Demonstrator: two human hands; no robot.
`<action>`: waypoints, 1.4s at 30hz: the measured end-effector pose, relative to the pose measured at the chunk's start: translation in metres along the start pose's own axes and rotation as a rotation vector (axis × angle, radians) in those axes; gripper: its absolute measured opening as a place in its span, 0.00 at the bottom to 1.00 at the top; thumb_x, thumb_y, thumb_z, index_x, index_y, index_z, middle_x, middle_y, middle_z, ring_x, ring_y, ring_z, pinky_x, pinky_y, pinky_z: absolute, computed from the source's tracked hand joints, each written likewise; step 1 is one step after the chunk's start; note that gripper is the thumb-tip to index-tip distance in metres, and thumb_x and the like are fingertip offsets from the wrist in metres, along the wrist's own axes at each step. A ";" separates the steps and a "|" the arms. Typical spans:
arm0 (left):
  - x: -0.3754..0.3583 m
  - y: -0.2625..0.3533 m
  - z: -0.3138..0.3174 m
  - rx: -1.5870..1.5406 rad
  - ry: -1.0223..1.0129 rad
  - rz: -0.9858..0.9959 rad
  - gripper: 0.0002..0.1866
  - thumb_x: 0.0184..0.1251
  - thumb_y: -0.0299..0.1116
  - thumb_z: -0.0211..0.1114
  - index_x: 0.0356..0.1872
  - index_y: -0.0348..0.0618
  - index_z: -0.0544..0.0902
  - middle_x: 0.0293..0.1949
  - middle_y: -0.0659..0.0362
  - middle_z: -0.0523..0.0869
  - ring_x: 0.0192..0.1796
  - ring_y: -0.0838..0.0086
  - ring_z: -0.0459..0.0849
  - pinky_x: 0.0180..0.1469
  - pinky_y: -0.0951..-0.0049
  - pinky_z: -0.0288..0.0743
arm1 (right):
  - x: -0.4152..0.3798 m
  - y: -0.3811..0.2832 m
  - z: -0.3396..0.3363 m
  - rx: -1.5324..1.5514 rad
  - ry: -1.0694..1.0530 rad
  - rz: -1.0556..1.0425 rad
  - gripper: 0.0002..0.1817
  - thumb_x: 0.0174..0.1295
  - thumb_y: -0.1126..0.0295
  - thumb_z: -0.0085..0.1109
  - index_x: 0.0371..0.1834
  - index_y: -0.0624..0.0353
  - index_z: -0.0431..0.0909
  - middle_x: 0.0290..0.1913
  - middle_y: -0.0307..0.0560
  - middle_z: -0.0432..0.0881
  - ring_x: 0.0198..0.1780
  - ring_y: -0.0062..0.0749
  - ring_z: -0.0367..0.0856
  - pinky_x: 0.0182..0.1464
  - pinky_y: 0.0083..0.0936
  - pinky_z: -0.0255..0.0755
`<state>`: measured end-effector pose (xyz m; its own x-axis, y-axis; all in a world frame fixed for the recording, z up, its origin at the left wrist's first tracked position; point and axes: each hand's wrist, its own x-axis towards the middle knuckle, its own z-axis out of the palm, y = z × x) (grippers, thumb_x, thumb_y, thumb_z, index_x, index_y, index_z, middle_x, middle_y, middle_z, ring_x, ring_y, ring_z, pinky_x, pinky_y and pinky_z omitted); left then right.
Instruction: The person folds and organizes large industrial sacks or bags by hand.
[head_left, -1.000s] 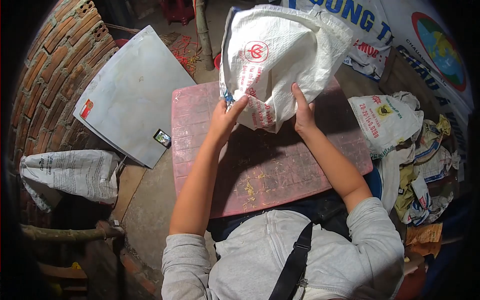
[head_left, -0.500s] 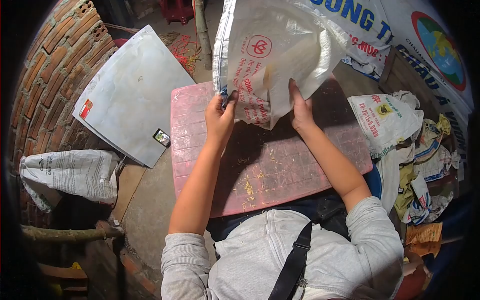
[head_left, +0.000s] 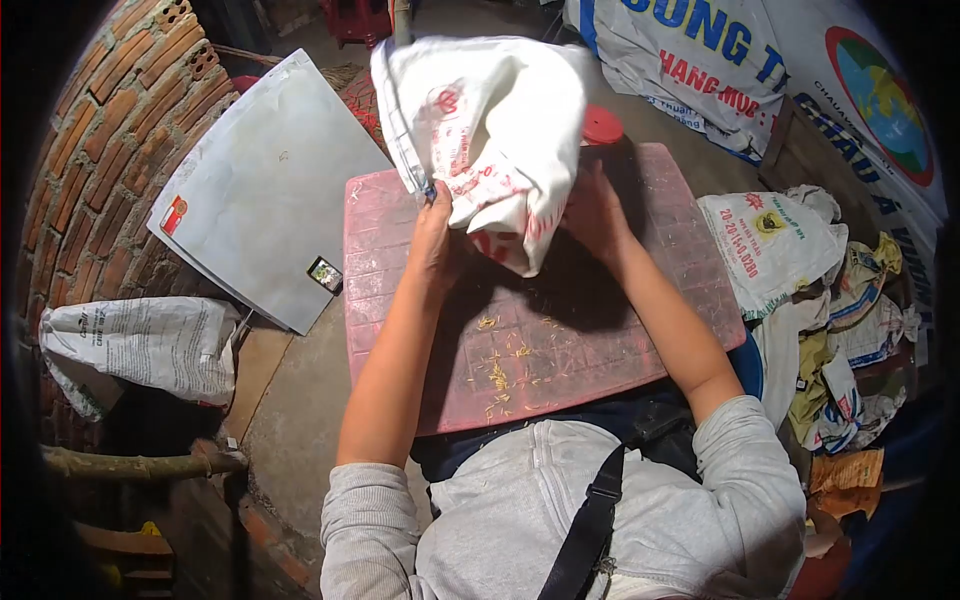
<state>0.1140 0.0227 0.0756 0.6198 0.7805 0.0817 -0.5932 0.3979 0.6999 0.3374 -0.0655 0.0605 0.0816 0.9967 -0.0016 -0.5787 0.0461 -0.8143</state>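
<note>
A white woven sack (head_left: 540, 110) with red print is raised above the pink plastic surface (head_left: 600, 350), its upper part folded over and slightly blurred. My left hand (head_left: 432, 228) is closed on the sack's left side, low on the striped edge. At the sack's right side is my right hand (head_left: 600, 220), in shadow; its fingers are partly hidden by the cloth and look closed on it. Yellowish husk-like bits (head_left: 498, 375) lie scattered on the pink surface below the sack.
To the left, a white panel (head_left: 270, 170) leans near a curved brick wall (head_left: 90, 150), a small phone-like object (head_left: 324, 274) at its edge. Printed sacks (head_left: 765, 245) are heaped at right. A red round object (head_left: 602, 124) sits beyond the pink surface. Bamboo (head_left: 140, 466) lies lower left.
The sack has swung left and folded over, from spread and see-through to bunched and opaque. My right hand has turned and moved slightly. The red round object behind has come into view.
</note>
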 end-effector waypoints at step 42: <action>-0.011 -0.015 0.011 0.266 -0.216 0.030 0.49 0.64 0.69 0.56 0.76 0.48 0.54 0.74 0.50 0.61 0.74 0.58 0.61 0.73 0.56 0.56 | -0.014 0.001 0.032 -0.317 0.133 -0.246 0.36 0.60 0.61 0.69 0.68 0.59 0.63 0.59 0.45 0.75 0.60 0.28 0.73 0.62 0.27 0.67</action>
<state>0.1216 0.0025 0.0718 0.7156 0.6584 0.2333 -0.4755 0.2145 0.8532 0.3097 -0.0773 0.0778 0.3022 0.9401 0.1576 -0.2522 0.2383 -0.9379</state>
